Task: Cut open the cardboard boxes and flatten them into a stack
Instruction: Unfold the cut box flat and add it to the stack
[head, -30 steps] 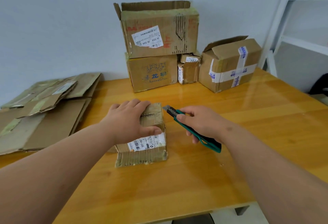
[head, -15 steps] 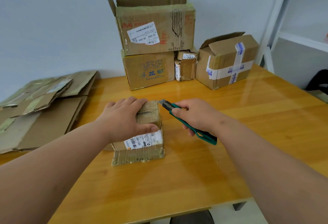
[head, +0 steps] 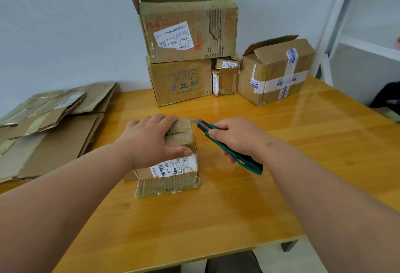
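A small cardboard box [head: 173, 177] with a white barcode label lies on the wooden table [head: 216, 218] in the middle. My left hand [head: 149, 140] rests on top of it, fingers over the far edge and thumb along the right side. My right hand [head: 236, 136] grips a green utility knife [head: 238, 158]. Its short blade points left at the box's far right top corner, a small gap away. A stack of flattened cardboard [head: 49, 125] lies at the table's left.
Against the back wall stand a torn open box [head: 188, 26] on a printed box [head: 179, 82], a small box [head: 225, 78], and a taped box [head: 277, 71]. A white shelf frame [head: 355, 13] rises at right. A dark chair [head: 229, 262] sits below the table's near edge.
The knife tip has edged slightly closer to the box's far right corner. My left hand stays pressed on the box. The view has shifted a little.
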`<state>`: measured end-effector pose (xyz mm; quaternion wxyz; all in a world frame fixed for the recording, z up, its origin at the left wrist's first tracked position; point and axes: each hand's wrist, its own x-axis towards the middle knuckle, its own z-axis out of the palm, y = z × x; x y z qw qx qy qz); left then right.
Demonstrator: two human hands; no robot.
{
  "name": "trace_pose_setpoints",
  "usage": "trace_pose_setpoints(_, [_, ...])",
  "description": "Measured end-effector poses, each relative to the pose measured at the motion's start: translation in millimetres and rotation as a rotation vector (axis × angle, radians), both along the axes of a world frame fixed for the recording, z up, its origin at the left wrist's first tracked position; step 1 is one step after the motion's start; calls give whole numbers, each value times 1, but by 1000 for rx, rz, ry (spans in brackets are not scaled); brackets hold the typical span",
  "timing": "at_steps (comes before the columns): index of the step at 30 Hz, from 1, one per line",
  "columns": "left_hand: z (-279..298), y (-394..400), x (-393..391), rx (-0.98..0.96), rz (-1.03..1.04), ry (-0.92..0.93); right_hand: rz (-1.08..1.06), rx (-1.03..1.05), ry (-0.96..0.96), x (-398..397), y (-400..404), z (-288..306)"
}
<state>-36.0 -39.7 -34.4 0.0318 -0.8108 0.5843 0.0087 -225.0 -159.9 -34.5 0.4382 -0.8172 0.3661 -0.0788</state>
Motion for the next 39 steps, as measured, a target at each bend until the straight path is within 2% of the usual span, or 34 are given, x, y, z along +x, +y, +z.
trace_pose_setpoints(16, [5, 0, -7, 31, 42, 17, 94, -1, -36, 1, -5, -1])
trace_pose_setpoints(32, [6, 0, -4, 44, 29, 55, 223, -43, 73, -20, -1, 8])
trace_pose_setpoints(39, [7, 1, -4, 44, 27, 72, 236, 24, 60, -29, 1, 5])
